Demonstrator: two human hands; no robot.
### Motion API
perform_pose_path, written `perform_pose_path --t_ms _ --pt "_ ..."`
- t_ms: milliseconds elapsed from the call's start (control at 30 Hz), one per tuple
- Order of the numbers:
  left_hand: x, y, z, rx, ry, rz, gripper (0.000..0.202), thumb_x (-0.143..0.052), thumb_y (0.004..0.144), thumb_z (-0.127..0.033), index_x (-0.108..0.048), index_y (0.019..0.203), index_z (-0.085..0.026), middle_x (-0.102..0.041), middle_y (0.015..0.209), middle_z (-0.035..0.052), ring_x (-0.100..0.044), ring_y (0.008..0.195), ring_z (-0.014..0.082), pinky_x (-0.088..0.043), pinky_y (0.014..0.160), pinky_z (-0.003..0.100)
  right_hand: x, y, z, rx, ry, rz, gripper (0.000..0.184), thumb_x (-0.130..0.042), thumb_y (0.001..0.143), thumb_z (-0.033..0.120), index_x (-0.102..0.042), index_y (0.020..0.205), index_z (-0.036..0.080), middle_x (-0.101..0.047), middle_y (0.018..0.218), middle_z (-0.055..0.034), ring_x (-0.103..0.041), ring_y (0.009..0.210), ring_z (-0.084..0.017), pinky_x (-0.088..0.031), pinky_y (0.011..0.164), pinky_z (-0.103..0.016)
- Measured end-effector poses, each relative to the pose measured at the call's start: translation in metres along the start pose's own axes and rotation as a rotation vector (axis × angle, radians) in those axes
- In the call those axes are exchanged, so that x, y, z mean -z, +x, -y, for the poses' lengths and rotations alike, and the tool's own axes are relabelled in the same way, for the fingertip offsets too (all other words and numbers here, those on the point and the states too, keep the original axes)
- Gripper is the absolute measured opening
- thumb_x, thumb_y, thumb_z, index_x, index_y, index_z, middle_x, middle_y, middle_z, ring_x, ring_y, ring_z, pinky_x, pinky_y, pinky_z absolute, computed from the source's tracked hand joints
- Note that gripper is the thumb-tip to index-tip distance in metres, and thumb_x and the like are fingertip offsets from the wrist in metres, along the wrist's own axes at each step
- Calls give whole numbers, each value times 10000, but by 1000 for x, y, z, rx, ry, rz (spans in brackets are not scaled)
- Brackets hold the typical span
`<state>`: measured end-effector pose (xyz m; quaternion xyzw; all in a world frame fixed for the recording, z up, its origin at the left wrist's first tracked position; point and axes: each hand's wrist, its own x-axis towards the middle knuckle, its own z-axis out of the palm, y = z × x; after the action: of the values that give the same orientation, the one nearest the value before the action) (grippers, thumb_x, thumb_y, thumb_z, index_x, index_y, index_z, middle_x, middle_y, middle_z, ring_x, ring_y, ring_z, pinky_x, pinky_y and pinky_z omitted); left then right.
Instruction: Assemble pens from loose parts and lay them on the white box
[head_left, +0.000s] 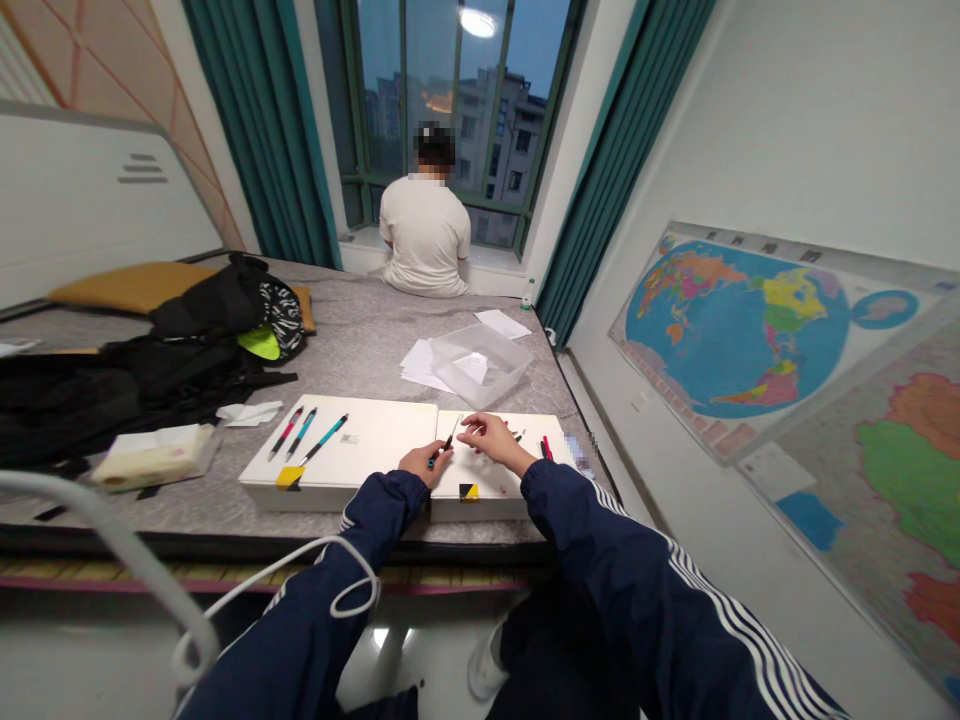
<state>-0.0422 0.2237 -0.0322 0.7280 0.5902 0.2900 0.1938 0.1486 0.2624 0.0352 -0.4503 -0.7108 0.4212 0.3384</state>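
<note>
My left hand (pixel 426 461) is closed around a dark pen barrel with some blue on it, tilted up over the right white box (pixel 487 488). A thin refill (pixel 453 432) sticks out of the barrel's top. Close beside that refill, my right hand (pixel 496 440) has its thumb and fingers drawn together; whatever they pinch is too small to make out. Partly behind the right hand lie small dark pen parts (pixel 519 436), and a red pen (pixel 546 449) rests further right. On the left white box (pixel 382 425) lie a pink pen (pixel 286 434), a blue pen (pixel 302 434) and a teal pen (pixel 325 440).
Beyond the boxes, a clear plastic bin (pixel 499 375) stands by white papers (pixel 421 366). A tissue pack (pixel 155 455) and black bags (pixel 172 350) lie left on the bed. A white cable (pixel 352 548) crosses my left sleeve. Someone in a white shirt (pixel 425 235) sits at the window.
</note>
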Motion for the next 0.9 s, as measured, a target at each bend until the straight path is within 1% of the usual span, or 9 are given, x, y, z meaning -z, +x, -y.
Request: perform_pose_path --t_ms 67,167,300,433,567,633,700,800,900 --pt "-1 0 1 -5 -3 -5 345 -468 901 -467 -677 1078 -257 -715 801 22 -637 735 187 -411 672 252 -10 -3 -6 13 -88 -31 335 -730 751 307 -661 1036 145 -688 868 -53 -631 685 -144 -533 628 -260" --pt "-4 1 4 -7 -14 -11 338 -475 898 -451 -673 1086 -253 -715 803 27 -639 736 191 -413 674 258 -28 -6 -10 8 -148 -82 257 -695 792 272 -681 1016 147 -699 1002 -92 -648 862 -182 -522 799 -308" --pt "-7 2 8 -7 -63 -29 313 -489 889 -421 -681 1065 -246 -709 778 27 -640 712 190 -418 664 263 -49 -6 -13 -34 -105 -184 159 -603 851 257 -679 939 149 -694 1033 -101 -648 896 -191 -519 828 -313" --pt "-9 4 12 -5 -179 -77 338 -546 852 -448 -677 1072 -228 -676 706 11 -626 655 172 -448 673 270 -57 -6 -13 13 -71 -295 183 -535 882 306 -647 891 162 -696 963 -91 -639 916 -198 -499 876 -320" --pt "-8 9 17 33 -354 -169 552 -580 830 -448 -511 1295 -159 -656 670 -8 -640 656 163 -506 723 290 -59 -8 -17 -38 7 -354 232 -424 921 365 -571 894 188 -677 968 -85 -629 931 -197 -524 827 -326" --pt "-8 12 19 54 -437 -204 660 -630 787 -395 -429 1357 -132 -693 741 17 -666 716 170 -527 771 311 -61 -11 -21 -37 58 -375 227 -430 912 383 -549 875 193 -668 942 -80 -632 911 -195 -536 786 -313" --pt "-8 15 22 69 -509 -218 723 -664 736 -314 -398 1381 -122 -725 851 61 -686 769 177 -544 801 328 -63 -14 -26 -23 104 -390 230 -439 906 397 -542 872 195 -662 916 -76 -635 877 -192 -540 758 -304" --pt "-10 18 27 83 -589 -220 702 -652 705 -222 -440 1368 -131 -730 1000 107 -705 832 185 -561 837 344 -67 -20 -33 -48 171 -380 243 -423 916 404 -538 911 190 -661 908 -78 -635 824 -182 -544 711 -291" --pt "-12 19 32 107 -632 -235 538 -638 705 -203 -590 1237 -140 -722 1069 115 -704 910 206 -559 878 361 -73 -26 -38 -82 174 -304 249 -461 905 409 -564 900 182 -651 819 -57 -621 748 -172 -541 675 -277"
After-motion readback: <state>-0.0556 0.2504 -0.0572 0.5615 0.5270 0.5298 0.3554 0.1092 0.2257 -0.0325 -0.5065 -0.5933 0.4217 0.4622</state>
